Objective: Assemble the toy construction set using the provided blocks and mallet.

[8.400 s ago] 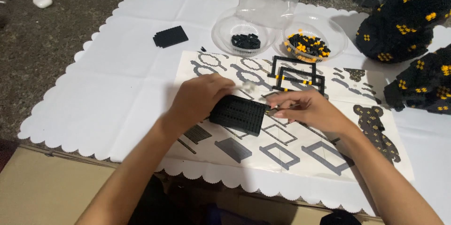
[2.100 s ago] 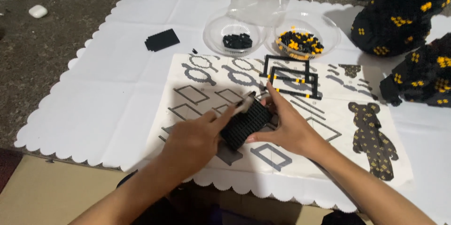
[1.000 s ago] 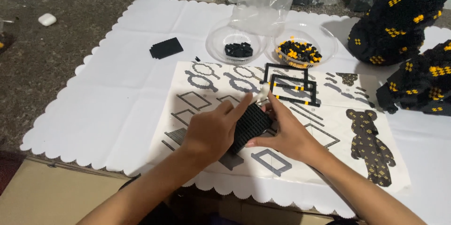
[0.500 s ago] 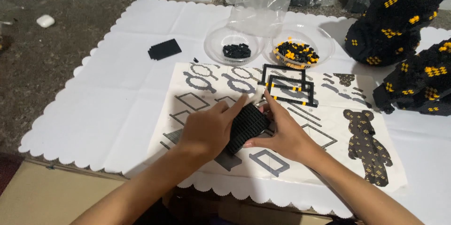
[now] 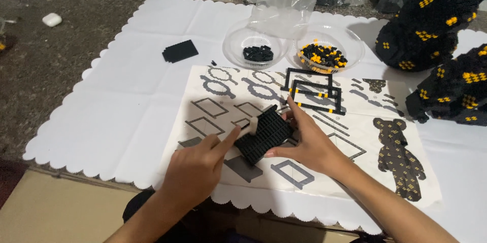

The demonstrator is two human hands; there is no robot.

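- The right hand (image 5: 309,144) is closed around the right edge of a black rectangular plate made of small building bricks (image 5: 264,134); the fingers grip it from the side and the thumb is under its lower edge.
- The left hand (image 5: 195,164) is mostly curled, with the index finger stretched out; the fingertip touches the left edge of the black plate, and it holds nothing else.
- The black plate is tilted, lifted a little over a printed paper instruction sheet with grey frame shapes (image 5: 213,91), near the middle of the sheet.
- The sheet lies on a white cloth with scalloped edge (image 5: 116,116) that covers the desk.
- A black and yellow rectangular frame of bricks (image 5: 312,91) lies on the sheet, just behind the right hand.
- Behind the sheet stand two clear plastic bowls: one with black small bricks (image 5: 256,53), one with black and yellow small bricks (image 5: 324,56).
- A small flat black brick piece (image 5: 180,50) lies alone on the cloth, to the left of the bowls.
- Two big black brick figures with yellow spots (image 5: 441,55) stand at the right side.
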